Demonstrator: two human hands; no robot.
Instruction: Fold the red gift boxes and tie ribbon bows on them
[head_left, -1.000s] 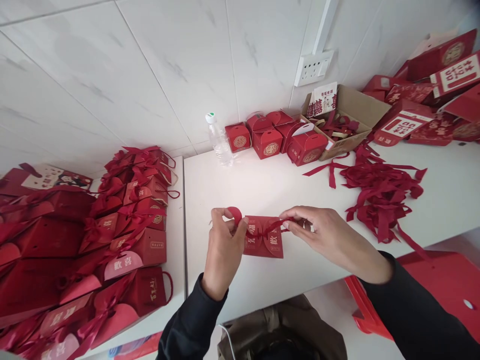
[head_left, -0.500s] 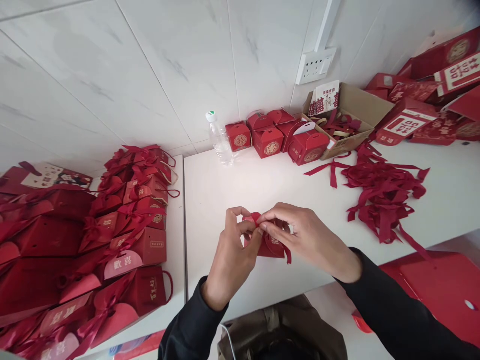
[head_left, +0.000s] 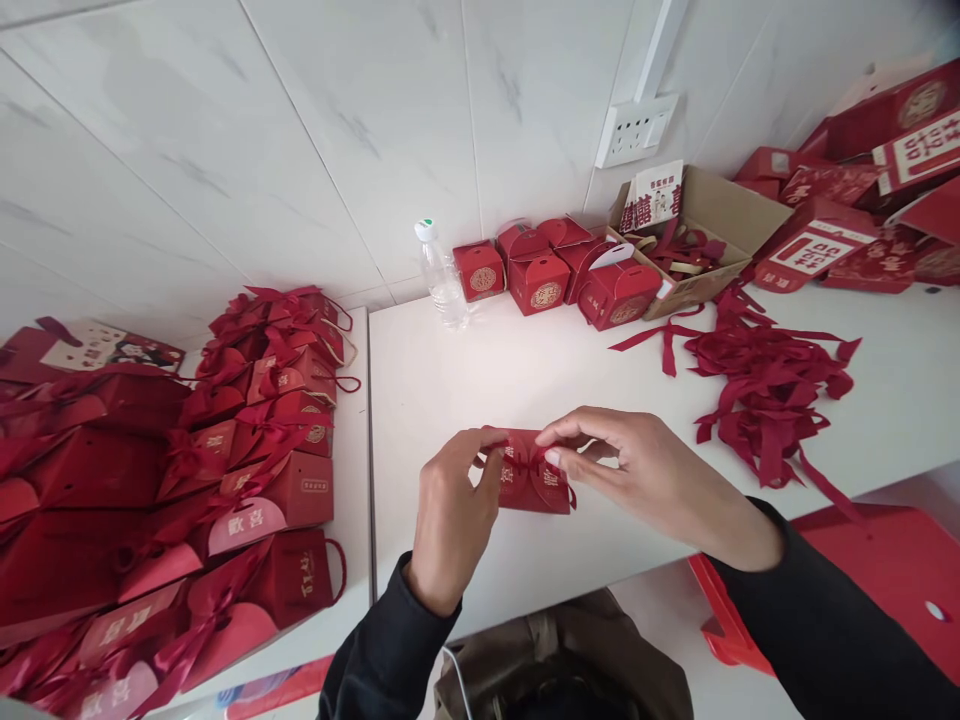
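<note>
A small red gift box (head_left: 529,494) with pale lettering sits on the white table in front of me. Across its top runs a dark red ribbon (head_left: 531,463), drawn together in the middle. At the box's left side, my left hand (head_left: 456,505) is closed, pinching one side of the ribbon between thumb and fingers. Over the right side, my right hand (head_left: 645,475) pinches the ribbon's other side between thumb and forefinger. A short ribbon end hangs past the box's right edge. My fingers partly cover the box's left and right ends.
Many ribbon-tied red boxes (head_left: 279,490) crowd the left table. Against the wall stand a plastic bottle (head_left: 442,280), several small boxes (head_left: 541,287) and a cardboard carton (head_left: 694,287). Loose ribbons (head_left: 780,380) lie in a heap at right; a red stool (head_left: 885,570) is below.
My hands have moved apart from the middle of the box, drawing the ribbon out to both sides. The box's lettered top now shows between them.
</note>
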